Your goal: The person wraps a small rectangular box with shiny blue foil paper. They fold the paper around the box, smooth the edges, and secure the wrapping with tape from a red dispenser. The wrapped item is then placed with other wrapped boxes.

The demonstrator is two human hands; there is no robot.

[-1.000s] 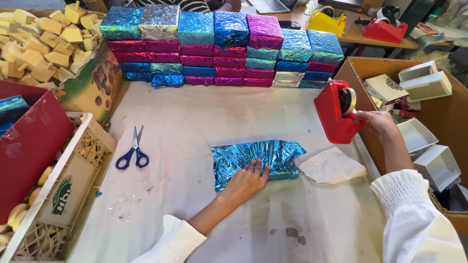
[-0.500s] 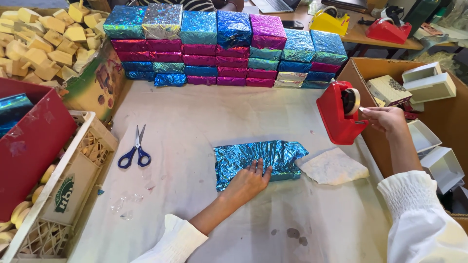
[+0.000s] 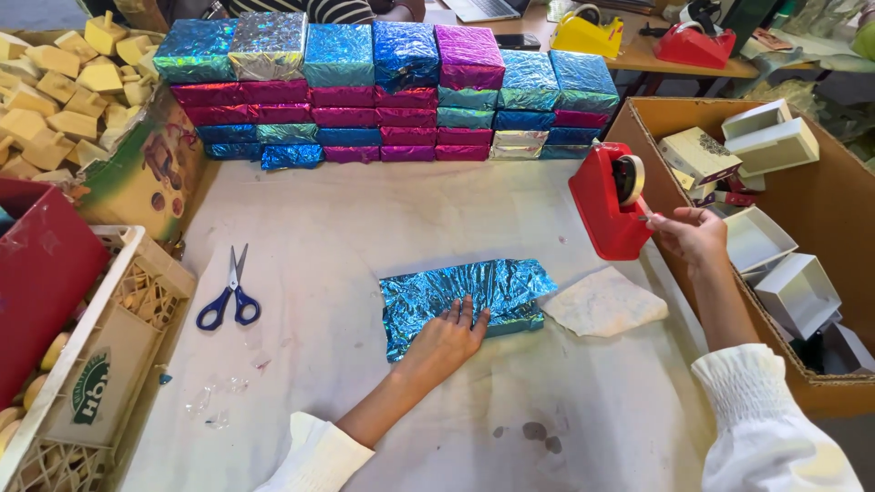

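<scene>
Left hand lies flat, fingers spread, pressing down on the crinkled blue foil-wrapped block at mid-table; right hand is pinched narrow at the front of the red desktop tape dispenser, just right of the block, though what it grips is too small to tell. A whitish crumpled sheet touches the block's right end, blue-handled scissors lie well to the left, and stacked foil-wrapped blocks in blue, magenta and silver line the far edge of the white cloth-covered table.
</scene>
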